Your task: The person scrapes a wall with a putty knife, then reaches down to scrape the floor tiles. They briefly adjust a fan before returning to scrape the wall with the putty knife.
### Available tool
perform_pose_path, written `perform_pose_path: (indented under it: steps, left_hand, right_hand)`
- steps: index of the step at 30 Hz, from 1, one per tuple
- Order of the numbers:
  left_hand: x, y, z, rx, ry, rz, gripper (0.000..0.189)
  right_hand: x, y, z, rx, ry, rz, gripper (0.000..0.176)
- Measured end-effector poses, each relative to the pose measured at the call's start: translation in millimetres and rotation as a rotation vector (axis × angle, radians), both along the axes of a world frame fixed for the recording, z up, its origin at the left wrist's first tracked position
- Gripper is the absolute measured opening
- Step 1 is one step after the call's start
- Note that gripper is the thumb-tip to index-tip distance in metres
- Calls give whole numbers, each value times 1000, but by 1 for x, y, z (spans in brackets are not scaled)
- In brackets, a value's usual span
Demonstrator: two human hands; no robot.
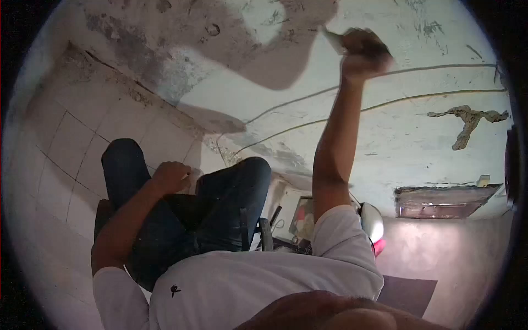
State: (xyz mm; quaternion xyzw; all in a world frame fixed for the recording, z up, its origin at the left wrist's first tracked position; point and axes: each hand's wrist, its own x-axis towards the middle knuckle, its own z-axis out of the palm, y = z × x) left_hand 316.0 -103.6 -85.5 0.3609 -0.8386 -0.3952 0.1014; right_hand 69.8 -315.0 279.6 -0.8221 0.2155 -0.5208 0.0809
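My right hand (366, 55) is raised high against the stained, pale wall (308, 104), its fingers closed and slightly blurred. From it a flat scraper (333, 40) sticks out to the left, with its blade at the wall's dark, patchy area. The scraper's handle is mostly hidden in the fist. Low on the left, my left hand (172, 177) rests by my knees in dark jeans (234, 187). Its fingers are curled; a small pale edge shows at them, too little to name.
Two thin cables (429, 96) run along the wall. A brown irregular patch (467, 124) and a recessed, framed opening (445, 202) lie to the right. Floor tiles (71, 159) spread at left. A chair armrest (265, 234) stands beside my leg, with blurred household items behind it.
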Motion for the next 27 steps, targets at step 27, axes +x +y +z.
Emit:
perform_pose_path:
  steps: [27]
  left_hand:
    - [7, -17, -10, 190, -286, -7, 41]
  right_hand:
    - [-3, 10, -25, -18, 118, -185, 68]
